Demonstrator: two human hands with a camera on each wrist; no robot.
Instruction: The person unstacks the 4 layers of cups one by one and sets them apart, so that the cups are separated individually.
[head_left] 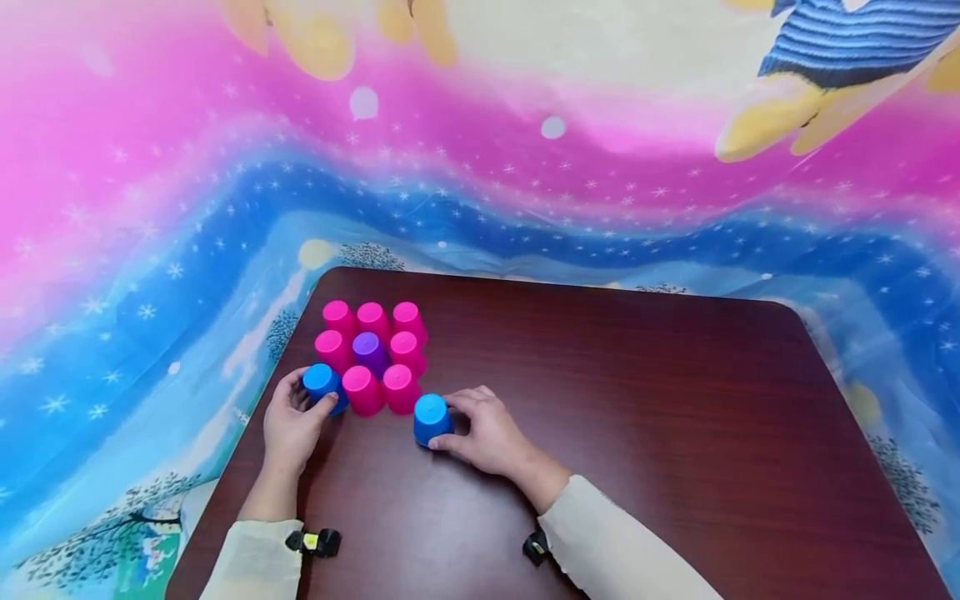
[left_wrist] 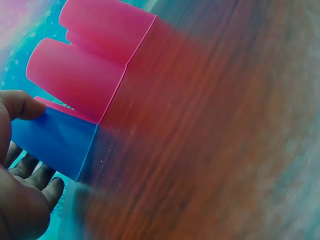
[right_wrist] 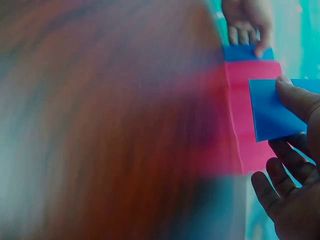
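Observation:
Upside-down plastic cups stand packed in rows at the table's left side. Several are pink cups [head_left: 363, 390], set around one purple cup [head_left: 369, 352]. At the near left corner of the block is a blue cup [head_left: 321, 385], which my left hand [head_left: 288, 425] grips between thumb and fingers; the left wrist view shows its rim on the table beside the pink cups. My right hand [head_left: 489, 429] pinches a second, upside-down blue cup [head_left: 432, 415] by its sides, near the block's front right corner. Whether that cup touches the table I cannot tell.
The dark wooden table [head_left: 637, 417] extends to the right of the cups. A patterned cloth [head_left: 525, 192] in pink and blue hangs behind and beside it. Black straps [head_left: 315, 542] sit at both sleeve cuffs.

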